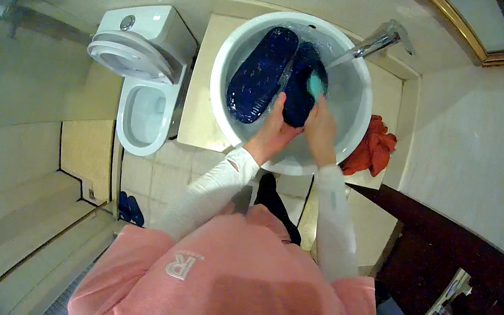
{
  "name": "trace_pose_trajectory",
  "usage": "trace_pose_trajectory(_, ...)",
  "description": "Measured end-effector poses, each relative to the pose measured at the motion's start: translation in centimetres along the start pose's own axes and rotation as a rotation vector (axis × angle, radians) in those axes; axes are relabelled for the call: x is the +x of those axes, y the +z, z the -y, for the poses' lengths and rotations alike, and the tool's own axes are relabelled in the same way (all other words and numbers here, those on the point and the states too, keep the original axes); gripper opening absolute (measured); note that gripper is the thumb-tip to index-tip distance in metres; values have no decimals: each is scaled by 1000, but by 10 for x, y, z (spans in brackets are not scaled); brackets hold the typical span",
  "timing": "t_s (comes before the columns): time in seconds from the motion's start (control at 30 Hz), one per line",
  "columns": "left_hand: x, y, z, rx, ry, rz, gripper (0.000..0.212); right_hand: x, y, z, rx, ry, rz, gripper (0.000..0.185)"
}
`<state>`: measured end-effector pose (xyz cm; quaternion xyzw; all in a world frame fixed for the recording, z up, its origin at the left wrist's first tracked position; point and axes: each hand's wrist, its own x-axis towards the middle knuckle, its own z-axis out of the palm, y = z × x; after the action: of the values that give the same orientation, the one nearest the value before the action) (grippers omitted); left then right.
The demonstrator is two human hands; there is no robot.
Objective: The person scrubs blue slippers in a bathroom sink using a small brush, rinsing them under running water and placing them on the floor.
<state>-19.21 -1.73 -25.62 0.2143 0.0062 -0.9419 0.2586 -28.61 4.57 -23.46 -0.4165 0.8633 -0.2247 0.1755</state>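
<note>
A round white washbasin (221,73) holds two wet dark-blue shoes or slippers. One blue shoe (263,74) lies sole up in the basin's left half. My left hand (277,129) grips the near end of the other blue shoe (297,91), just right of the first. In my right hand (321,126) is a turquoise brush or scrubber (315,85), pressed against that shoe's right side. Water runs from the chrome faucet (377,42) beside the shoe's far end. The scrubber's underside is hidden.
A crumpled red cloth (374,148) lies on the cream counter (204,117) right of the basin. Left of the counter stands a white toilet (144,118) with its lid up. Blue slippers (131,208) rest on the tiled floor. A gold-framed mirror (483,57) hangs at upper right.
</note>
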Motion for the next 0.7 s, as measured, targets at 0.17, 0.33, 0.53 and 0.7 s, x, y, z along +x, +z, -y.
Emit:
trace_pose_trajectory(0.17, -3, -7, -24, -180, -145, -93, 58, -92, -20, 47, 136, -161, -46, 38)
trace_pose_trajectory(0.33, 2, -21, 8, -154, -88, -69, 52, 7, -17, 44, -32, -42, 47, 41)
trace_pose_trajectory(0.53, -6, -7, -10, -172, -16, -46, 47, -99, -14, 53, -4, -174, 21, 38)
trace_pose_trajectory(0.7, -5, -9, -13, -138, -146, 1, 47, -14, -15, 54, -159, -212, 31, 41)
